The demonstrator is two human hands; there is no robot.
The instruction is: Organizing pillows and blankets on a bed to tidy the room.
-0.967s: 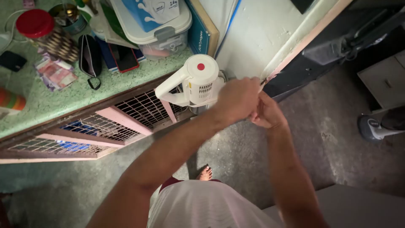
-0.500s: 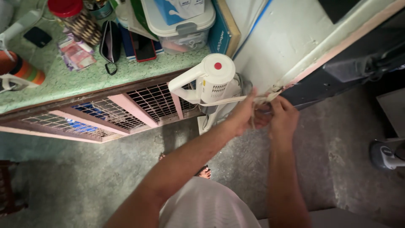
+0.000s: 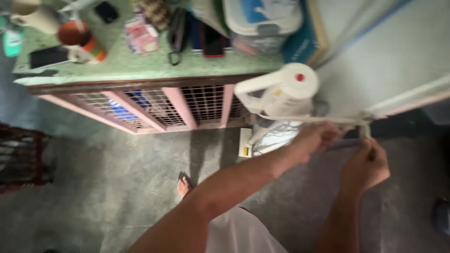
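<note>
A white electric fan (image 3: 281,98) with a red button on top stands on the floor beside a pink-framed cabinet. A pale cloth strip (image 3: 318,120) runs taut from the fan's body to the right. My left hand (image 3: 315,139) grips the strip close to the fan's wire guard. My right hand (image 3: 366,165) pinches the strip's knotted end (image 3: 363,126) a little further right, near the pale wall edge. Both arms reach forward from the bottom of the view. My bare foot (image 3: 183,186) shows on the grey floor below.
The cabinet (image 3: 154,105) has wire-mesh doors and a green top crowded with a white lidded box (image 3: 262,21), a blue book, phones, a pouch and an orange cup (image 3: 77,37). A dark wooden chair (image 3: 21,157) stands at the left. A pale wall (image 3: 389,56) rises at the right.
The view has swung right and down across the cabinet. My hands have come apart along the strip, the right one dropping lower, and the strip now stretches taut from the fan.
</note>
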